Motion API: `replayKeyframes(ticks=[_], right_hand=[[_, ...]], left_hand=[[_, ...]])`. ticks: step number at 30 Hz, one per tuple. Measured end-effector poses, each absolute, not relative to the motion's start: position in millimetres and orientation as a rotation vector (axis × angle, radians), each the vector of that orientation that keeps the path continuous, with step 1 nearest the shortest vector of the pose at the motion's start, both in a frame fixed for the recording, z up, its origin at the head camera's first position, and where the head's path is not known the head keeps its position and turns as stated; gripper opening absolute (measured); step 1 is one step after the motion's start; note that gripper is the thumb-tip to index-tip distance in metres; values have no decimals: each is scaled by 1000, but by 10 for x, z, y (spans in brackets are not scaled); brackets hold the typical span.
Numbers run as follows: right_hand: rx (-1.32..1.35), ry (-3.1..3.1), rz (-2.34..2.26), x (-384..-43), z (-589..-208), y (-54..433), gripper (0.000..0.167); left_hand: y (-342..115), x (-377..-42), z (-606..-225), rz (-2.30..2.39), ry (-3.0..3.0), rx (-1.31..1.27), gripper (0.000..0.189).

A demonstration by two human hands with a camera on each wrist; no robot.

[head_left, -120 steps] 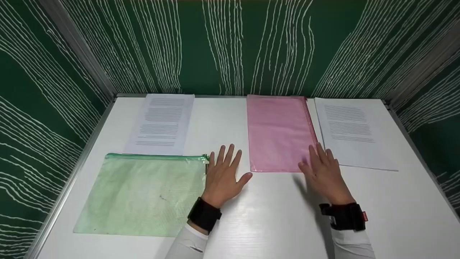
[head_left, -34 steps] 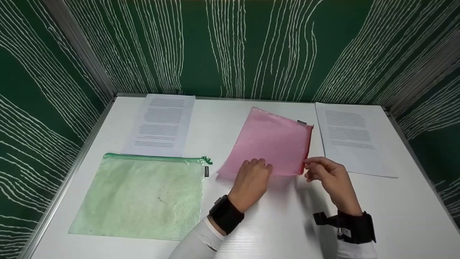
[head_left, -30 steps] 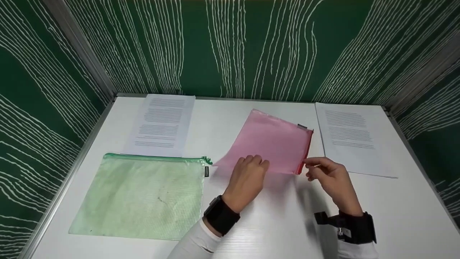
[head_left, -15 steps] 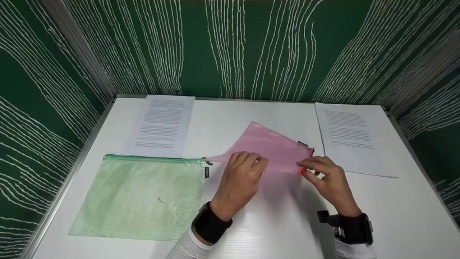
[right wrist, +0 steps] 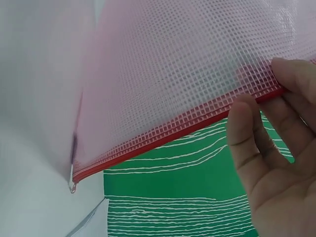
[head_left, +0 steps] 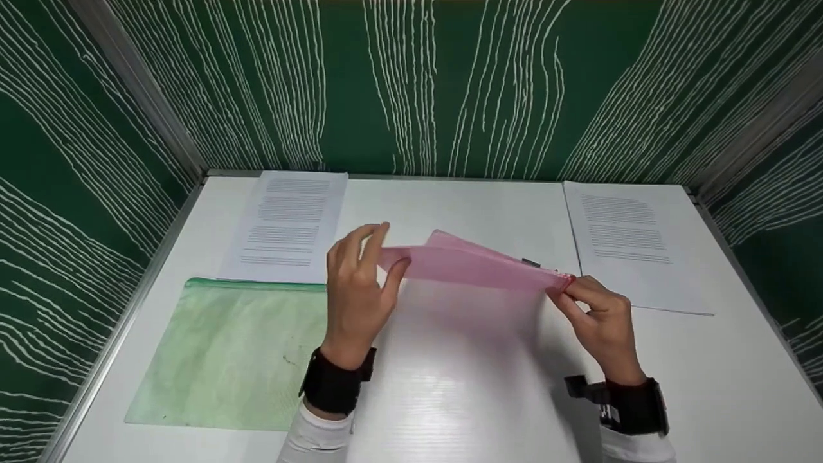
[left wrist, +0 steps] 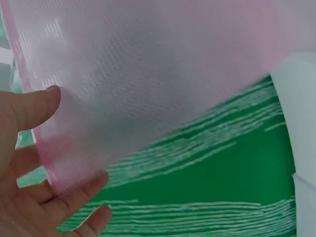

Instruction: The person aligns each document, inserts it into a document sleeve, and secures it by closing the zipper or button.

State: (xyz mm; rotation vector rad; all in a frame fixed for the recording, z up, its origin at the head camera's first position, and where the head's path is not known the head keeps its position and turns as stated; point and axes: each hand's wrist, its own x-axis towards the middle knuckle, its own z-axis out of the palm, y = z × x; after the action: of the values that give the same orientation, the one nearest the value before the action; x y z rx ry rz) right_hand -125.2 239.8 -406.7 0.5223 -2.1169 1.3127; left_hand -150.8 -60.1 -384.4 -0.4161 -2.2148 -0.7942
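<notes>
A pink mesh zipper pouch (head_left: 476, 267) is raised above the table between both hands, tilted so that it looks narrow in the head view. My left hand (head_left: 360, 283) holds its left end, the thumb on the near face and the fingers behind. At the other end my right hand (head_left: 598, 318) pinches the corner by the red zipper (right wrist: 182, 124). A metal zipper pull (right wrist: 74, 187) hangs at the zipper's far end in the right wrist view. The green zipper pouch (head_left: 225, 354) lies flat at the left, its right part hidden behind my left hand and wrist.
A printed sheet (head_left: 286, 222) lies at the back left, above the green pouch. More printed paper (head_left: 630, 238) lies at the back right. Green walls with white wavy lines (head_left: 398, 83) enclose the white table (head_left: 463, 399) at the back and sides.
The pink pouch has come off the table's back area, lifted and tipped toward me. My left hand has moved left to its end; my right hand has gone from near the zipper edge to pinching the corner.
</notes>
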Motion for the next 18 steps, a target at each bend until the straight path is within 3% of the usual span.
replayKeyframes(ticks=[3, 6, 18], right_hand=[[511, -2067, 1451, -1238, -4048, 2400, 19], [503, -2000, 1584, -1228, -4057, 2418, 16], [373, -1820, 1939, -1200, -4090, 2556, 10]], left_hand=[[-724, -1560, -3853, -1018, -2199, -334, 68], [-760, -1594, -3884, -1228, -2208, -326, 73], [-681, -1774, -4140, -1481, -2269, -654, 35]])
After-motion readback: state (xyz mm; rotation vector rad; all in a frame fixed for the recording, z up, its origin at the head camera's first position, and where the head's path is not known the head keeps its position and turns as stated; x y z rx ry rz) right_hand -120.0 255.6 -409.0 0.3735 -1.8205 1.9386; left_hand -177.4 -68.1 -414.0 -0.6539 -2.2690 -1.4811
